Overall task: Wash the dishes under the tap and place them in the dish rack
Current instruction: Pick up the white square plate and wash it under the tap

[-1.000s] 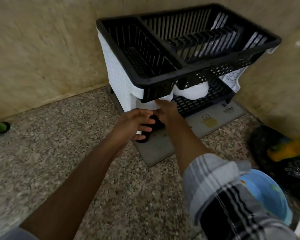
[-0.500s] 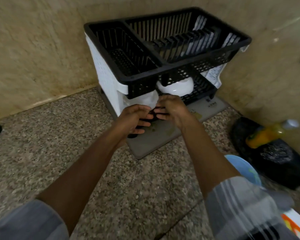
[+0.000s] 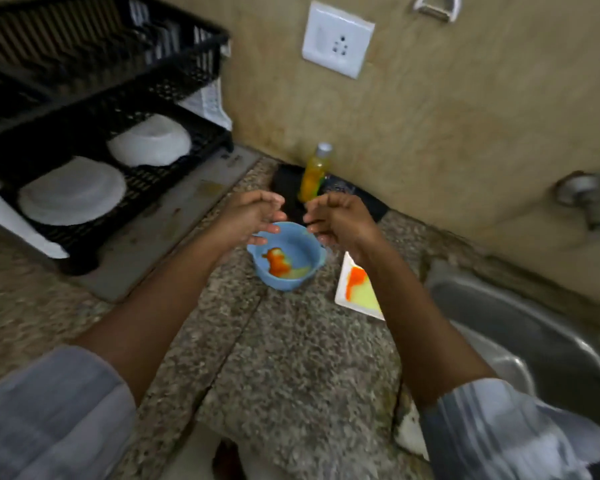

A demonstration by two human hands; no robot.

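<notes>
Dish rack (image 3: 84,109) on speckled stone counter (image 3: 291,358)

home kitchen | granite counter (image 3: 291,358) | steel sink (image 3: 534,327) | dish rack (image 3: 146,178)

Both forearms are bare; grey-and-white checked shirt sleeves (image 3: 506,431) sit pushed up near the elbows, the hands (image 3: 253,213) ungloved.

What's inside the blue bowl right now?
The blue bowl holds an orange-red smear and pale yellowish residue on its bottom. The left hand covers part of its far rim, hiding that bit.
</notes>
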